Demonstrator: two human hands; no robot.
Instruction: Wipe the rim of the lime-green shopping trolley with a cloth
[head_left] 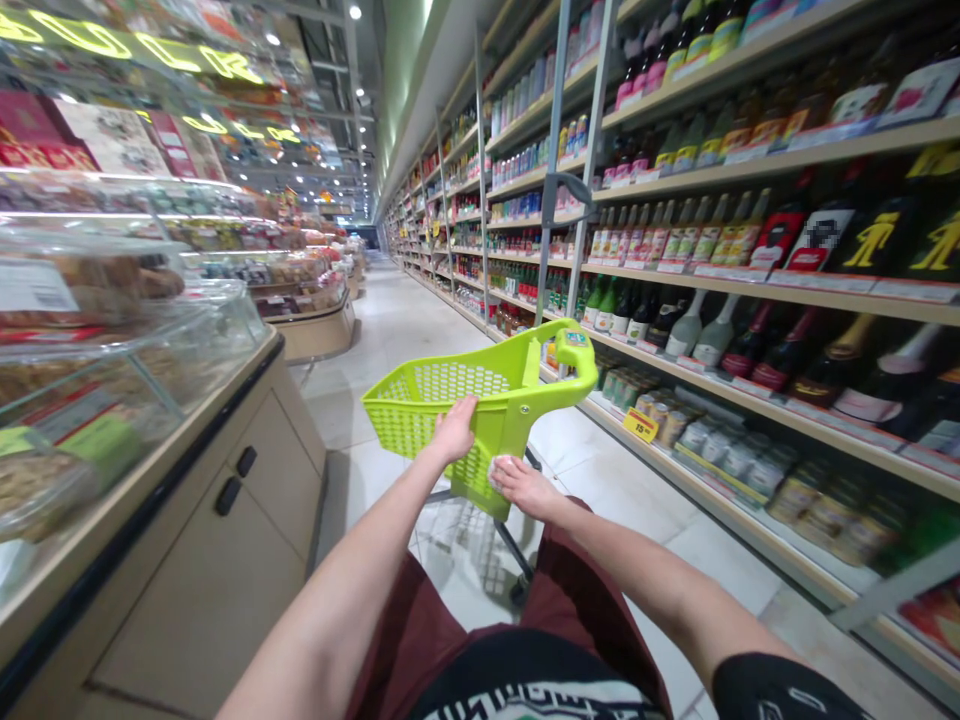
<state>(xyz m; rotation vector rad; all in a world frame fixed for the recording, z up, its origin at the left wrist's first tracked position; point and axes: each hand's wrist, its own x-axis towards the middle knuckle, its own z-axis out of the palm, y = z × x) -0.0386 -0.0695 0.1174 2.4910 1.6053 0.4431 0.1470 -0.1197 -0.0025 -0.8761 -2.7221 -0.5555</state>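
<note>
A lime-green plastic shopping cart (420, 385) stands sideways right in front of my legs, its handle end to the right. My left hand (455, 430) grips the top rim of the cart's near side, with the fingers bent over the edge. Lower and further right, my right hand (527, 487) presses a crumpled white wipe (495, 472) against the solid corner panel of the cart. The fingers partly cover the wipe. Beneath the basket, a dark frame leg (514, 548) runs down to a small wheel.
Shelves of bottles (705, 230) and cans line the right side, with a yellow price tag (640, 425) low down. A metal post (551, 200) rises before them. At left is a cabinet (225, 520) with clear food bins. The tiled aisle (375, 310) runs ahead.
</note>
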